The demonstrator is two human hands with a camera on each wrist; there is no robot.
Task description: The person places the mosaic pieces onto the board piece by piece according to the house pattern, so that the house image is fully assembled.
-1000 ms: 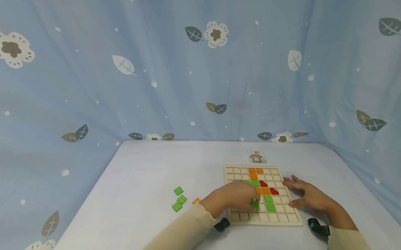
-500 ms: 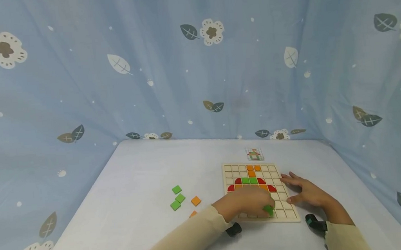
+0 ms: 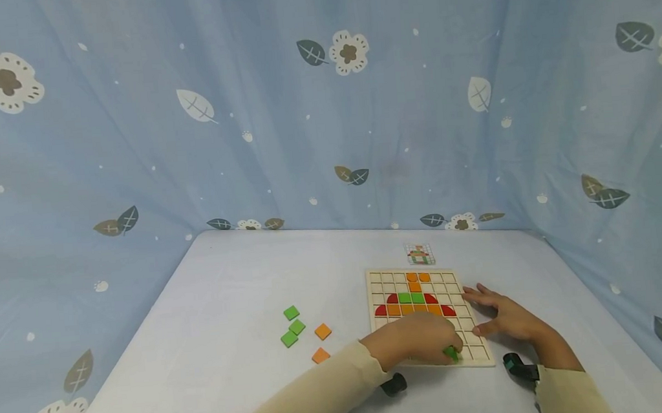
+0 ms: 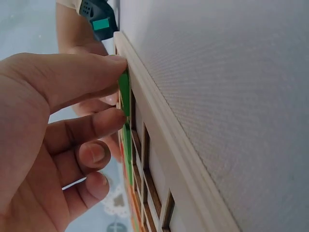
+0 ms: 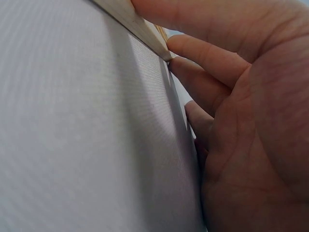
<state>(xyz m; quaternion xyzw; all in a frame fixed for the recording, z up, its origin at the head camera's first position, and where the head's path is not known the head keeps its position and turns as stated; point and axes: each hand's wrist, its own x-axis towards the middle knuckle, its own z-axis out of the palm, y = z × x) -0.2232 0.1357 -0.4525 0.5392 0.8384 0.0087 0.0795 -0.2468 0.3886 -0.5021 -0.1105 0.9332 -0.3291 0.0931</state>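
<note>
A square wooden grid board (image 3: 478,354) lies on the white table, with red, orange and green pieces set in its cells. My left hand (image 3: 426,339) reaches over the near part of the board and covers several cells. Its thumb and forefinger pinch a green square tile (image 3: 451,353) by the edges. In the left wrist view the pinched tile (image 4: 124,92) is right at the near rim, tilted in a cell, while the other fingers curl free. My right hand (image 3: 509,319) rests at the board's right edge, its fingers extended and fingertips touching the side (image 5: 145,26).
Loose green tiles (image 3: 297,327) lie left of the board, with two orange tiles (image 3: 323,331) nearer to it. Behind the board lies a small pattern card (image 3: 420,254). A patterned blue curtain (image 3: 276,107) borders the table.
My left hand has moved right across the board with the green tile, towards its near right part, uncovering the red and orange pieces. The right hand stays at the edge.
</note>
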